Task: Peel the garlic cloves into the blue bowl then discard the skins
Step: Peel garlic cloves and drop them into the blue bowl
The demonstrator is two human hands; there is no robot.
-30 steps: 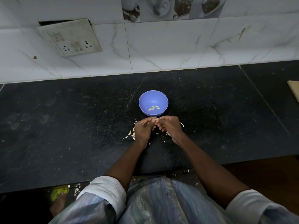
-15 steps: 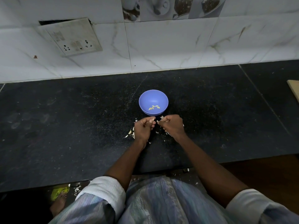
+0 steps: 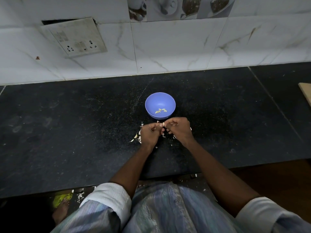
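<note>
A small pale garlic clove (image 3: 162, 123) sits pinched between the two hands just in front of the blue bowl (image 3: 160, 98); the left hand (image 3: 149, 133) has its fingers curled tight with thumb and forefinger nipping the clove, and the right hand (image 3: 178, 127) curls in from the other side, its fingertips meeting the same clove; whether skin is coming away I cannot tell. A few peeled cloves (image 3: 160, 110) lie at the bottom of the bowl; white skins (image 3: 136, 137) are scattered on the black counter (image 3: 67, 132) under and beside the hands, mostly to the left. Behind stands a marbled tile wall (image 3: 168, 47) with a grubby switch plate (image 3: 74, 37); more scraps lie on the floor by a bare foot (image 3: 60, 211).
</note>
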